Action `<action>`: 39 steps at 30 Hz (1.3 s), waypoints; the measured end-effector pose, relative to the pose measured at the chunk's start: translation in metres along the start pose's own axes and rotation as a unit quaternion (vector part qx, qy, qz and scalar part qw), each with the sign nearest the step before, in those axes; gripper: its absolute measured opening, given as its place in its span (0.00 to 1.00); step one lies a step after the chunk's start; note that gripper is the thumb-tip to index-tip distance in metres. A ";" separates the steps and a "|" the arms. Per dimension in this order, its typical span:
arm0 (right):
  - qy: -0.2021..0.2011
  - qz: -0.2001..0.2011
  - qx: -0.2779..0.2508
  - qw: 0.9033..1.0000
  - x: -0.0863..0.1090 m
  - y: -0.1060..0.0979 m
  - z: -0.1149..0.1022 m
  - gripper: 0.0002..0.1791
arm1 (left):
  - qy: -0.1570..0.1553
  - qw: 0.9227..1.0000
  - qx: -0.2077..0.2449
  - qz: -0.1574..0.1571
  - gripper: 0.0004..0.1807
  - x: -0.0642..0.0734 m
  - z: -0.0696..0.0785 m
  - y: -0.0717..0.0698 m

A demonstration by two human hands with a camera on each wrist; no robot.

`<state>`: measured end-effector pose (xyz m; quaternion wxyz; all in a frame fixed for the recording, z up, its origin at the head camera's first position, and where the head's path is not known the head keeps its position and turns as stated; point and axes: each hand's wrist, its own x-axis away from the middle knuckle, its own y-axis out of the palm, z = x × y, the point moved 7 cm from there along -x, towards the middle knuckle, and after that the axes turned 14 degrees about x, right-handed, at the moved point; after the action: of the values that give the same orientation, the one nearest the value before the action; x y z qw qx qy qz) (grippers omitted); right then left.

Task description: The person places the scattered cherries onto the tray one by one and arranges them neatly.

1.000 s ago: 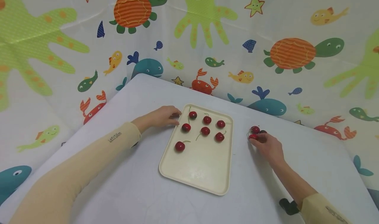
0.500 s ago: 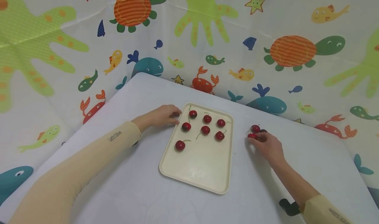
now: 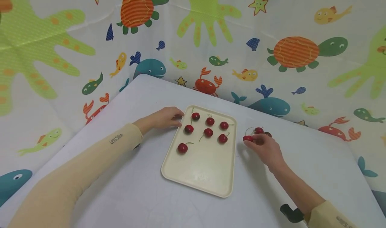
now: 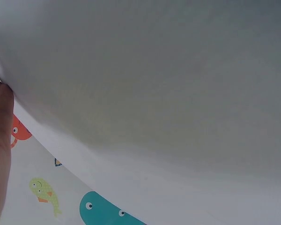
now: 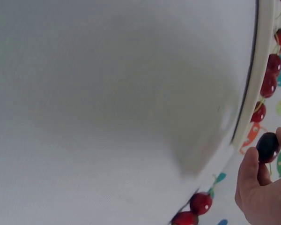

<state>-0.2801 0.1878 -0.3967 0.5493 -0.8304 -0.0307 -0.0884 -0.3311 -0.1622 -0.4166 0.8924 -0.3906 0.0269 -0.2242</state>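
My right hand (image 3: 266,151) pinches a dark red cherry (image 3: 248,138) with a thin stem, between the tray and two loose cherries. In the right wrist view, thumb and fingers hold that cherry (image 5: 268,147) off the table. Behind the hand, a red cherry (image 3: 258,130) and a darker, partly hidden cherry (image 3: 267,134) lie on the table. A cream rectangular tray (image 3: 205,167) bears several stemmed cherries in its upper part, among them a lone cherry (image 3: 182,148) lower left. My left hand (image 3: 166,117) touches the tray's left rim with extended fingers.
The table has a white cover (image 3: 120,194). Behind it hangs a curtain (image 3: 181,20) printed with sea animals. A black strap or device (image 3: 292,213) shows at the right wrist, beside the beige sleeve (image 3: 328,214).
My right hand has lifted a cherry from beside the loose ones and moved it left towards the tray. The left hand and the tray have stayed put.
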 end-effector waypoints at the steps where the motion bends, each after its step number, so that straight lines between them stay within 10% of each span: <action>1: -0.003 -0.001 -0.001 1.000 0.001 0.001 -0.002 0.35 | -0.001 1.000 0.001 -0.001 0.30 0.000 0.000 0.000; 39: -0.048 -0.075 -0.030 0.996 0.035 0.047 -0.054 0.25 | 0.002 1.000 0.001 0.004 0.29 0.002 0.001 0.001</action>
<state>-0.2450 0.1181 -0.4121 0.5141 -0.8449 -0.1170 -0.0902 -0.3289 -0.1622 -0.4165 0.8936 -0.3893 0.0303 -0.2212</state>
